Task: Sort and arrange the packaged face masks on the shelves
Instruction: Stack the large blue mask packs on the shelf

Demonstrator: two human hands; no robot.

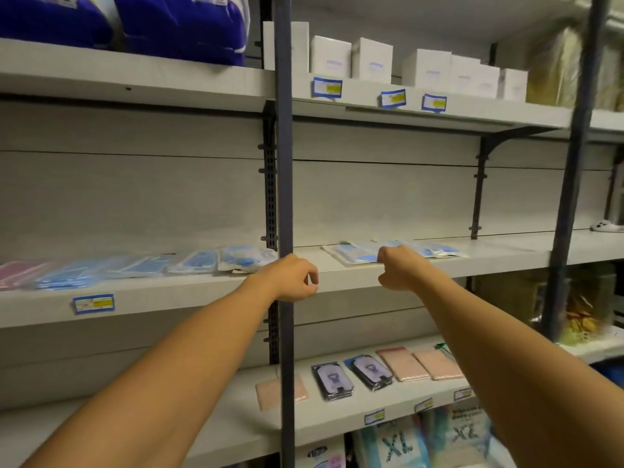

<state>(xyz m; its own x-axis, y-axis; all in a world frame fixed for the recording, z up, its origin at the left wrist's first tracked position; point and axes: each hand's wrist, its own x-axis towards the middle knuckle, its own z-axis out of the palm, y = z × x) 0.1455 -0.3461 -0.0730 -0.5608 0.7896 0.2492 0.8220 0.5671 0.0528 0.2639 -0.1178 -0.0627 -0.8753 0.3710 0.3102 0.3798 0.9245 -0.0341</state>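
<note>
Blue face-mask packs [189, 263] lie in a row on the middle shelf [169, 298], left of the dark post, with pink packs [17, 273] at the far left. More blue packs [435, 249] lie on the right section. My left hand [290, 278] hovers in front of the post with its fingers curled and holds nothing. My right hand [398, 268] is a loose fist at the front edge of a blue pack [354, 255]. Its fingertips are hidden, so contact with the pack is unclear.
A dark upright post [285, 163] stands between the two shelf sections. The lower shelf [337, 420] carries pink packs [418, 364] and dark packs [334, 380]. White boxes [371, 59] and blue bags [182, 25] sit on the top shelf. Price tags [94, 304] hang on shelf edges.
</note>
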